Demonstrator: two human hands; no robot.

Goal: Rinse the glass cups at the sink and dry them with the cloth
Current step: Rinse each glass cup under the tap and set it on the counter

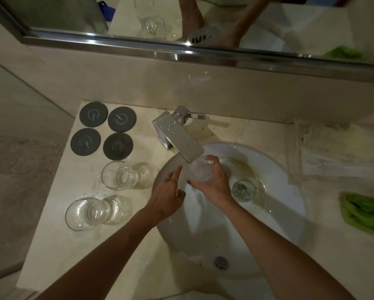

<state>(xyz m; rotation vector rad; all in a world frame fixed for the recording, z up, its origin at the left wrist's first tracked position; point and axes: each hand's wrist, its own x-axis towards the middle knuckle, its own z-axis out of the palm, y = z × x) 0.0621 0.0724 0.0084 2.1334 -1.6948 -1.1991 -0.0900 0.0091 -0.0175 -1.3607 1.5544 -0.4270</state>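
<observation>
My right hand (215,182) grips a glass cup (200,171) under the spout of the chrome faucet (178,135), above the white sink (279,217). My left hand (167,194) hovers just left of the cup, fingers spread, its fingertips close to the glass. Two more glass cups stand on the counter left of the sink, one nearer the faucet (122,175) and one closer to me (90,213). A green cloth (363,213) lies bunched on the counter at the right edge.
Several dark round coasters (105,132) lie at the counter's back left. The sink drain (243,189) sits right of my right hand. A clear plastic bag (333,148) lies at the back right. A mirror (203,20) hangs above.
</observation>
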